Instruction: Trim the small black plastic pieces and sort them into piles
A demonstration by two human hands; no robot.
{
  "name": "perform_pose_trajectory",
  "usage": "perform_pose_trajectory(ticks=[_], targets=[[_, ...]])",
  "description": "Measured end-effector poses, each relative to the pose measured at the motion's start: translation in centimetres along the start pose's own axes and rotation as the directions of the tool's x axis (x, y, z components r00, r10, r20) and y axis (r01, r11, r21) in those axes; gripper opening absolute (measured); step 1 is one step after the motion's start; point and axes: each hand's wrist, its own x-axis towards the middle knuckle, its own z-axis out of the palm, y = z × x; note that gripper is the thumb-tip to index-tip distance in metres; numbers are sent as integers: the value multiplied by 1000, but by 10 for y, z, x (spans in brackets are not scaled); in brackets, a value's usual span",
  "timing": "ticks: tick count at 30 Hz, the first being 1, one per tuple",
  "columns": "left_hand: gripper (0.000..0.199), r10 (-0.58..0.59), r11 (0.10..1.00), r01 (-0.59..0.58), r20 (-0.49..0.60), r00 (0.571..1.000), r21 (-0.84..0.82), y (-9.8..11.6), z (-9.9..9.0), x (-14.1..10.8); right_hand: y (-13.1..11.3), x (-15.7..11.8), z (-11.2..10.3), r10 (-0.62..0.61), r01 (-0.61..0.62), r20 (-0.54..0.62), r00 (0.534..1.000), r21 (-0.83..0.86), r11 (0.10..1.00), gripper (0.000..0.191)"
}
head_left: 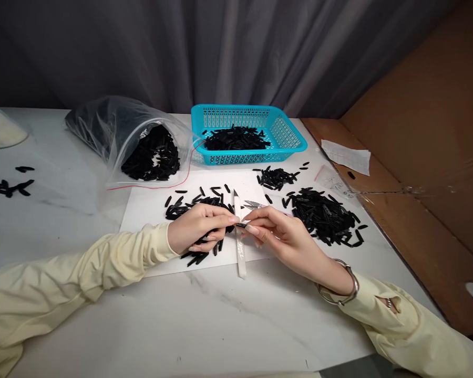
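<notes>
Between the fingertips of both hands is a small, long, narrow black piece point(242, 225). My left hand point(203, 224) pinches its left end, and my right hand point(281, 233) pinches the right end. Under them lies a craft knife with a white wrapped handle point(240, 257), its blade pointing away from me. The metal tip of a pointed tool, perhaps scissors point(254, 204), shows behind my right fingers; the rest is mostly hidden. A loose pile of similar black pieces point(213, 201) spreads on white paper point(145, 199) around and partly beneath my left hand.
A clear zip bag point(98, 126) of black pieces lies open at back left, beside a blue basket point(295, 139) holding more. Right of the paper are a large pile point(323, 215) and a smaller one point(276, 177). Cardboard point(418, 115) borders the right side.
</notes>
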Motion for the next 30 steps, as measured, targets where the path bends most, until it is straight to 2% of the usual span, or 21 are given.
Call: perform_pose_trajectory(ticks=[4, 13, 22, 26, 30], targets=[[25, 2, 1000, -3, 23, 1000, 22, 0, -1, 0, -2, 1, 0, -5, 5, -4, 1000, 35, 999, 13], [26, -1, 999, -1, 42, 999, 44, 0, 0, 0, -1, 2, 1, -55, 55, -13, 998, -26, 998, 15], [27, -16, 1000, 16, 22, 1000, 8, 0, -1, 1, -10, 6, -5, 170, -171, 22, 985, 127, 977, 34], [27, -15, 1000, 15, 19, 1000, -3, 0, -1, 0, -10, 6, -6, 212, -227, 104, 972, 166, 960, 41], [26, -4, 1000, 4, 25, 1000, 2, 0, -1, -1, -10, 7, -4, 251, -308, 203, 946, 334, 891, 36]])
